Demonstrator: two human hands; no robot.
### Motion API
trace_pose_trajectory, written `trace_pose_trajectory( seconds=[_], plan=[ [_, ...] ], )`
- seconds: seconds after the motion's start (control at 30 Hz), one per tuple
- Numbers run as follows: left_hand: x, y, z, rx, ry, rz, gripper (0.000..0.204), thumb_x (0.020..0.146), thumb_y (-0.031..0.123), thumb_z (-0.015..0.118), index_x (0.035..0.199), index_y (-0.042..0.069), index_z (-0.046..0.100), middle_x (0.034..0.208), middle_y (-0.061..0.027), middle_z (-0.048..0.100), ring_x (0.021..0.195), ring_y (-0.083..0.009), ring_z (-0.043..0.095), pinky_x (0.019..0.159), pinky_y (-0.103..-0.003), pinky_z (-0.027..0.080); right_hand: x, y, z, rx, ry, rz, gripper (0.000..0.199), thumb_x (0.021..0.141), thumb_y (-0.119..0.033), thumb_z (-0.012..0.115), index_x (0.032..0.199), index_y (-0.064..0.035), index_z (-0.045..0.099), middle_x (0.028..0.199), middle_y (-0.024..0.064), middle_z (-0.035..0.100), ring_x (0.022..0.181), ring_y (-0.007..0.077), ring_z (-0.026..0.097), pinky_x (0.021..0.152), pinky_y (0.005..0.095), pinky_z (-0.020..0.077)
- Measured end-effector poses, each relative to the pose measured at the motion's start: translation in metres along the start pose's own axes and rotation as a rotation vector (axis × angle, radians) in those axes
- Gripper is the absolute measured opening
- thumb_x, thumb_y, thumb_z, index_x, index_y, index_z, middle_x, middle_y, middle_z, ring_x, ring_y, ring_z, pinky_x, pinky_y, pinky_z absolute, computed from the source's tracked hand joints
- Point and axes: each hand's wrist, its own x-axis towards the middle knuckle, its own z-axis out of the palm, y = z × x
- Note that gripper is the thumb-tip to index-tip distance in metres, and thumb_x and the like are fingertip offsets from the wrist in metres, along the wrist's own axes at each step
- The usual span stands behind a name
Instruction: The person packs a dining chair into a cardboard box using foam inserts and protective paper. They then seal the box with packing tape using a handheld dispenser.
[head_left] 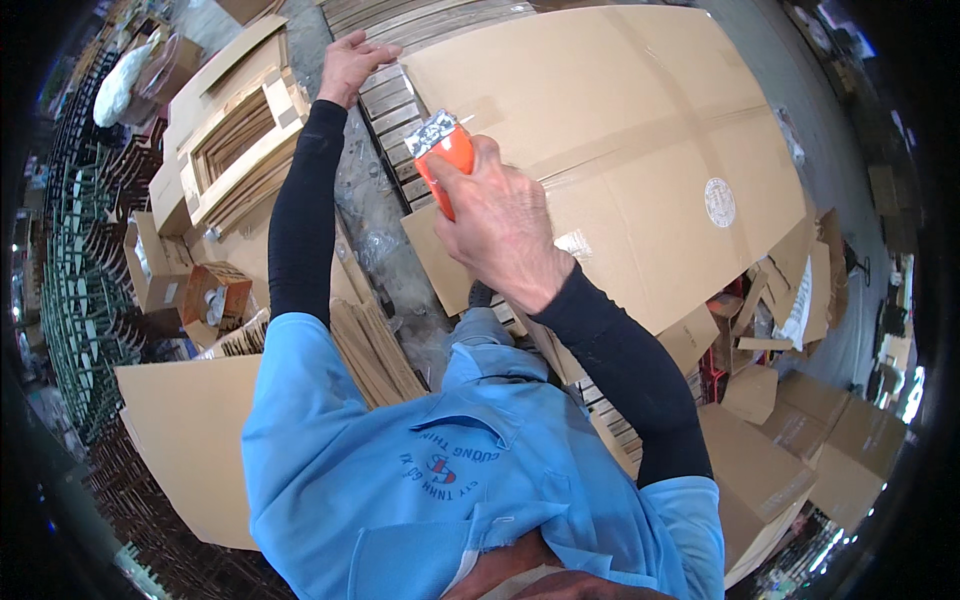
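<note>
My right hand (pixel 500 225) is closed around an orange hand tool (pixel 450 155) with a wide, shiny silver head; its exact kind I cannot make out. The tool is over the near left part of a large flat cardboard sheet (pixel 620 120). That sheet carries a round pale print, a small white label and strips of tape. Beyond the sheet's far left corner, my left hand (pixel 352 68) reaches out with its fingers apart and nothing in it. Whether its fingertips touch the sheet's edge I cannot tell.
Slatted wooden pallets (pixel 395 110) lie under and beside the sheet. On the left are stacked wooden frames (pixel 240 140), an open carton (pixel 155 265) and rows of dark green metal pieces (pixel 85 290). Cardboard boxes (pixel 760 470) and scraps crowd the right. Clear plastic film litters the floor.
</note>
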Motion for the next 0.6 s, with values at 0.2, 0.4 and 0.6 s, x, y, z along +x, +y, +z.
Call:
trace_pose_trajectory(
  seconds=[0.2,0.4,0.6],
  plan=[
    [0.01,-0.018,0.002,0.046,-0.039,-0.067,0.097,0.077,0.015,0.085,0.142,-0.024,0.024,0.102,-0.0171,0.074,0.089,-0.0166,0.071,0.074,-0.024,0.052,0.013,0.001,0.003,0.042,0.05,-0.026,0.043,0.075,-0.013,0.07,0.118,-0.0071,0.066,0.106,0.0288,0.056,0.064,0.034,0.069,0.057,0.0417,0.0578],
    [0.016,-0.04,-0.002,0.277,-0.082,-0.062,0.105,0.078,0.041,0.082,0.145,-0.018,0.027,0.12,-0.0218,0.068,0.104,-0.0263,0.068,0.084,-0.035,0.053,0.015,0.001,0.005,0.032,0.093,-0.035,0.042,0.074,-0.014,0.071,0.115,-0.0071,0.068,0.103,0.0284,0.057,0.061,0.0333,0.069,0.055,0.0402,0.0573],
    [0.052,-0.05,-0.028,0.681,0.28,0.162,0.087,0.081,0.067,0.065,0.128,-0.006,0.059,0.125,-0.0309,0.062,0.119,-0.0448,0.058,0.102,-0.044,0.045,0.01,0.001,0.007,0.049,0.107,-0.033,0.041,0.072,-0.015,0.07,0.113,-0.0077,0.069,0.1,0.0271,0.058,0.058,0.0322,0.067,0.054,0.0394,0.0561]
  ],
)
